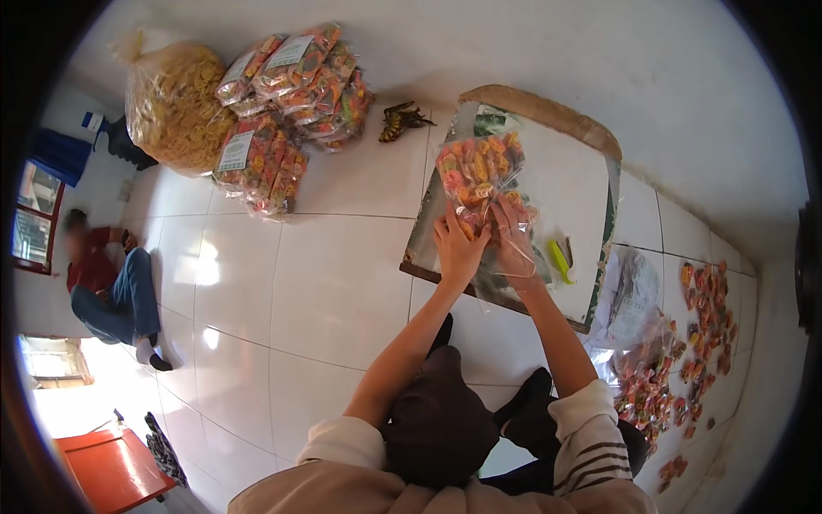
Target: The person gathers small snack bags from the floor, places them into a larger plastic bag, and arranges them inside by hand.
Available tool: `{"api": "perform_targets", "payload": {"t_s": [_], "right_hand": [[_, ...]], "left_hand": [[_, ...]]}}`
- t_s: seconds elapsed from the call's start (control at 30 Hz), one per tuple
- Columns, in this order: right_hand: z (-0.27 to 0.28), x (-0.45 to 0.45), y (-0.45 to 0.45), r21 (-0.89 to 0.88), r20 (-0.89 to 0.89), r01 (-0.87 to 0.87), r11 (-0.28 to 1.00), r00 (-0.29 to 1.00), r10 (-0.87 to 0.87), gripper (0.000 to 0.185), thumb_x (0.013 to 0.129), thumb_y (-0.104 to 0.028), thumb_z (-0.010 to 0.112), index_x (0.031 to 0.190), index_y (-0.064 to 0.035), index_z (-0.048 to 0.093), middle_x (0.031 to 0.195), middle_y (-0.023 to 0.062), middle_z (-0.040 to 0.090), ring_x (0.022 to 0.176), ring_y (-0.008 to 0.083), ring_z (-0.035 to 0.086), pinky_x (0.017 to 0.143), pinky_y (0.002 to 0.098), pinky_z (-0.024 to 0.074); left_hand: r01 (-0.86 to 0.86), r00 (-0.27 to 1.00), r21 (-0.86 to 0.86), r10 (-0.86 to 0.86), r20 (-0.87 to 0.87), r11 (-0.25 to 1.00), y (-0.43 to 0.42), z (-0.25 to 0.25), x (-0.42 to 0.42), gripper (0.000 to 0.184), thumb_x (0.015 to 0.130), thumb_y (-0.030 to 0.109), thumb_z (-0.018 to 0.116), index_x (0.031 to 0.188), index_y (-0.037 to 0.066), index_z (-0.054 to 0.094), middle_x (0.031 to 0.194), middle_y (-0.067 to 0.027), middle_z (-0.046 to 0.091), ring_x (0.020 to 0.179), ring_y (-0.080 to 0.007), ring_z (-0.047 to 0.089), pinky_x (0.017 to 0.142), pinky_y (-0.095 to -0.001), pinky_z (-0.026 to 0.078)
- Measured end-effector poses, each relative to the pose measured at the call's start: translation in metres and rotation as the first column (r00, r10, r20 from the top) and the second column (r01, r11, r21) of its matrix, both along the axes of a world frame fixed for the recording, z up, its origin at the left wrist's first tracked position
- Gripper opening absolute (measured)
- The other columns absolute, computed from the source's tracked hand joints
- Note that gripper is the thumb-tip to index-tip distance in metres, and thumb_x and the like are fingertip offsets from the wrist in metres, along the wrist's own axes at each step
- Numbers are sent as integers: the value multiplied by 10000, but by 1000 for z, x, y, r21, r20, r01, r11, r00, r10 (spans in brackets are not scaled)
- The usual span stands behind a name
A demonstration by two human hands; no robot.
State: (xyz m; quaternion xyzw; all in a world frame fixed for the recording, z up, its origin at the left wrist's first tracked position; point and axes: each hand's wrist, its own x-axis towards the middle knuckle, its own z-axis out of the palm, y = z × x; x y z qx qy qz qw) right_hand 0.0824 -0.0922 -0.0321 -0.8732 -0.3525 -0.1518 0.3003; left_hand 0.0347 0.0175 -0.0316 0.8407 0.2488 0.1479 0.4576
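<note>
On a low white-topped table (565, 163) lies a clear plastic bag (505, 167) filled with small orange and red packets (479, 163). My left hand (462, 244) grips the near left side of the bag, fingers curled against the packets. Clear film covers my right hand (514, 236), which appears to be inside the bag's mouth, with its bent fingers on the packets there. Part of what these fingers grasp is hidden. A lime-green stapler (561, 259) rests on the tabletop to the right of my right hand.
Packed bags (295, 77) with white labels are stacked along the wall, beside a big sack of yellow pieces (184, 107). Loose packets (706, 317) and clear plastic bags (634, 295) lie on the floor at right. Another person (111, 283) sits at far left, near a red table (111, 471).
</note>
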Motion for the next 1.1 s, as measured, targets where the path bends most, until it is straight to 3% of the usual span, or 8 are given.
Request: {"api": "perform_targets", "payload": {"t_s": [0.1, 0.17, 0.27, 0.43, 0.53, 0.9, 0.97, 1.1], "right_hand": [[8, -1, 0, -90, -22, 1, 996, 1000, -3, 478, 742, 16, 471, 1215, 23, 402, 1280, 140, 359, 1204, 349, 315, 1061, 445, 199], [10, -5, -1, -90, -21, 7, 996, 1000, -9, 511, 737, 25, 469, 1240, 26, 384, 1280, 140, 358, 1206, 351, 313, 1062, 441, 203], [7, -16, -4, -51, 16, 15, 999, 1000, -14, 500, 736, 35, 467, 1230, 43, 386, 1281, 141, 356, 1168, 352, 351, 1035, 441, 254], [13, -20, 10, 58, -36, 354, 933, 935, -353, 553, 731, 52, 497, 1261, 34, 339, 1237, 166, 377, 1045, 328, 438, 833, 388, 439], [8, -9, 17, -93, -87, 449, 889, 885, -456, 604, 727, 32, 537, 1289, -3, 317, 1203, 173, 385, 1042, 318, 444, 770, 367, 469], [1, -14, 22, 222, -129, 235, 946, 969, -210, 719, 691, 45, 597, 1339, -54, 300, 1222, 167, 337, 1117, 317, 396, 906, 364, 397], [6, -13, 21, 284, -128, 179, 942, 981, -148, 730, 695, 51, 594, 1348, -71, 293, 1228, 159, 328, 1134, 309, 388, 919, 362, 391], [3, -1, 22, 379, -304, 203, 903, 949, -86, 610, 770, -21, 570, 1330, -89, 337, 1261, 152, 314, 1164, 299, 382, 952, 374, 375]], "left_hand": [[-31, 999, 187, 27, 27, 982, 5, -5, 4, 883, 686, 317, 696, 1361, 52, 191, 1183, -210, 344, 1094, -366, 347, 955, -422, 288], [50, 934, 73, -73, 349, 996, 10, -7, 8, 894, 680, 242, 685, 1379, 87, 150, 1276, -247, 292, 1173, -400, 300, 957, -454, 279], [104, 939, 92, -128, 319, 990, 10, -2, 9, 869, 686, 185, 672, 1391, 163, 165, 1349, -259, 212, 1219, -405, 269, 982, -466, 245], [140, 963, 82, -155, 222, 987, 10, 0, 8, 794, 701, 129, 649, 1371, 235, 239, 1371, -239, 191, 1241, -396, 247, 998, -448, 248], [157, 955, 58, -166, 247, 986, 13, -4, 7, 768, 700, 125, 647, 1360, 251, 274, 1372, -234, 191, 1241, -394, 250, 997, -445, 251], [224, 923, -10, -209, 322, 975, 25, -8, 9, 750, 694, 148, 642, 1354, 237, 296, 1369, -223, 215, 1241, -384, 268, 986, -463, 257], [237, 916, 51, -241, 322, 970, 27, -2, 7, 748, 684, 51, 625, 1348, 160, 299, 1317, -189, 299, 1198, -359, 329, 985, -406, 300], [257, 909, 73, -267, 321, 964, 30, -5, 8, 750, 673, 54, 623, 1346, 154, 307, 1300, -184, 321, 1181, -355, 344, 975, -405, 304]]}}
